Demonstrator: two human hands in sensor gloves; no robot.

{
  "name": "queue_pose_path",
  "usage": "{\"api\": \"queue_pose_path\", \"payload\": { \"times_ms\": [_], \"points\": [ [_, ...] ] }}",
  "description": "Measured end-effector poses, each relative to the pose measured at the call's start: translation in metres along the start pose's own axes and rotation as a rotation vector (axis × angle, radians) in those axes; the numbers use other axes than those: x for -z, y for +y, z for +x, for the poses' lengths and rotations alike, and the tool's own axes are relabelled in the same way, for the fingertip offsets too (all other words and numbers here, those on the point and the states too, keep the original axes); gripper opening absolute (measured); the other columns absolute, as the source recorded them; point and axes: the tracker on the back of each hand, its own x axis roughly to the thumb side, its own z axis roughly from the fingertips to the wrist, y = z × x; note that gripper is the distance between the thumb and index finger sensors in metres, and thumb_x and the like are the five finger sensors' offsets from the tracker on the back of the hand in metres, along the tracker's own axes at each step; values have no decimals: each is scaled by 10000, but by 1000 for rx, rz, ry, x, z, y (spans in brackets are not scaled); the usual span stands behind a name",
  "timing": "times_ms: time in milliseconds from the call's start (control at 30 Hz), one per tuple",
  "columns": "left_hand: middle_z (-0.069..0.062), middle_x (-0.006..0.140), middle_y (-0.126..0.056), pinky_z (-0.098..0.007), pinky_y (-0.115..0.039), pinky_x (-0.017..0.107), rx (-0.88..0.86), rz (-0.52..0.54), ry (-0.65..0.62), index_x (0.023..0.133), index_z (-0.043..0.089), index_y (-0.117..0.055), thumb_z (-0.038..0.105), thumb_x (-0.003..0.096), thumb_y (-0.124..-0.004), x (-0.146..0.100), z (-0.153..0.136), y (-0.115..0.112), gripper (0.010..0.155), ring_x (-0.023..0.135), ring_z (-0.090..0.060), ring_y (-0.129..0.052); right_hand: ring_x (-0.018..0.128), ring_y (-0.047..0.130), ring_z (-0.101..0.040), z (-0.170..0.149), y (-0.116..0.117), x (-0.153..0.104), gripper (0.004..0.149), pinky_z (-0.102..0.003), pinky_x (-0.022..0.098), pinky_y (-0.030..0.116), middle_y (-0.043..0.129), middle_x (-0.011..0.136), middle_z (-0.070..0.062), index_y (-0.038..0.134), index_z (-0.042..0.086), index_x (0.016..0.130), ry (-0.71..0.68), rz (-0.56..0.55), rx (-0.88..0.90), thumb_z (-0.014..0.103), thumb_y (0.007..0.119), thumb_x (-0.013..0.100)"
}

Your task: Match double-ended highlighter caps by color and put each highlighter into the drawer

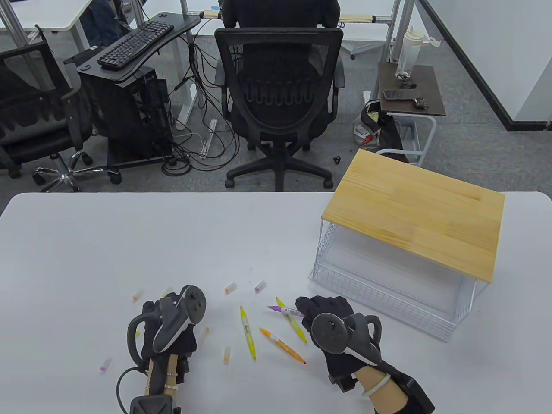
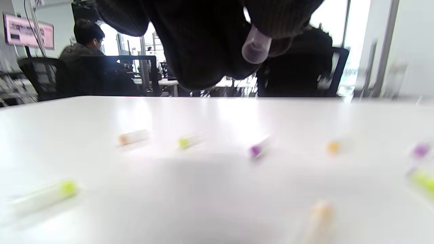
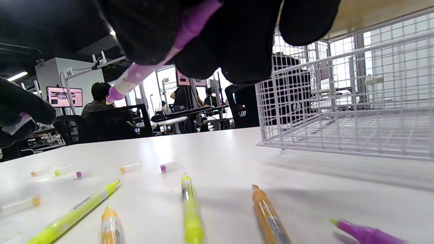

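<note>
While the table view hides it, the left hand (image 2: 203, 40) pinches a clear purple cap (image 2: 256, 45); the right hand (image 3: 217, 34) grips a purple highlighter (image 3: 152, 64), uncapped.

Black knit gloves on left hand (image 1: 166, 330), right hand (image 1: 334, 332); grey ringed trackers; black wrist cable.

A purple highlighter (image 3: 159, 57) is gripped in the right hand (image 1: 327, 319), uncapped tip jutting out to the left. The left hand (image 1: 168, 319) pinches a clear purple cap (image 2: 256, 45), open end down. Two yellow highlighters (image 1: 248, 333) (image 1: 292, 320) and an orange highlighter (image 1: 282, 346) lie uncapped on the white table (image 1: 86, 241) between the hands. Loose caps (image 1: 231, 288) in orange, purple and yellow are scattered around them. The white wire drawer (image 1: 379, 297) stands pulled out under its wooden top (image 1: 414, 215)
</note>
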Motion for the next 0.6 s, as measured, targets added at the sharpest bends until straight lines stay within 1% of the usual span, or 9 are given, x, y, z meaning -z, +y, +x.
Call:
{"api": "queue_pose_path", "payload": {
  "times_ms": [67, 133, 167, 233, 333, 400, 467, 533, 600],
  "points": [
    [-27, 903, -915, -600, -616, 713, -172, 58, -3, 1004, 281, -731, 321, 520, -681, -4, -3, 10, 488, 745, -237, -956, 862, 840, -357, 5, -3, 13, 470, -640, 732, 577, 799, 960, -30, 680, 251, 1014, 25, 30, -15, 280, 778, 555],
    [-22, 886, -918, -593, -616, 710, -312, 67, 14, 998, 254, -732, 345, 520, -686, -3, -7, 15, 489, 728, -229, -957, 883, 825, -353, 8, -8, 33, 469, -637, 741, 570, 780, 977, -25, 671, 260, 1017, 91, 103, -72, 269, 767, 558],
    [-22, 881, -918, -590, -618, 706, -407, 64, 14, 997, 243, -732, 349, 522, -685, -3, -9, 15, 489, 725, -232, -956, 890, 820, -348, 9, -12, 46, 466, -635, 745, 568, 774, 981, -18, 672, 268, 1012, 153, 126, -96, 267, 762, 555],
    [-19, 849, -938, -580, -628, 698, -572, 90, 3, 980, 221, -751, 364, 524, -681, -7, -12, 14, 483, 695, -229, -969, 903, 799, -354, 13, -22, 60, 460, -644, 748, 546, 753, 991, -25, 672, 267, 1009, 254, 137, -27, 252, 753, 557],
    [-30, 799, -975, -573, -650, 681, -746, 164, 5, 955, 178, -798, 368, 528, -687, -12, -20, 9, 481, 647, -230, -991, 903, 795, -367, 26, -28, 56, 454, -655, 740, 542, 749, 996, -34, 683, 263, 1006, 207, 59, 132, 239, 750, 557],
    [-44, 782, -975, -572, -648, 672, -784, 120, -17, 945, 150, -801, 360, 534, -677, -11, -31, 10, 478, 630, -240, -989, 912, 792, -370, 35, -29, 45, 445, -662, 738, 541, 745, 1006, -33, 700, 273, 995, 158, -68, 237, 230, 753, 555],
    [-48, 757, -990, -564, -663, 657, -808, 126, -24, 932, 139, -817, 361, 534, -680, -12, -38, 10, 476, 605, -238, -998, 923, 790, -362, 38, -23, 36, 442, -666, 741, 535, 737, 1015, -22, 705, 279, 991, 94, -127, 312, 230, 755, 554],
    [-47, 734, -1004, -556, -673, 651, -806, 114, -32, 917, 130, -833, 363, 533, -683, -11, -42, 10, 473, 583, -234, -1007, 933, 781, -360, 42, -14, 31, 441, -668, 749, 525, 730, 1024, -18, 699, 287, 997, 60, -142, 380, 236, 755, 563],
    [-52, 723, -1012, -554, -679, 645, -798, 90, -41, 910, 122, -841, 360, 534, -682, -9, -43, 9, 472, 572, -235, -1013, 938, 772, -354, 47, -9, 31, 446, -661, 757, 514, 722, 1026, -15, 682, 284, 1009, 27, -90, 371, 246, 751, 570]
  ]
}}
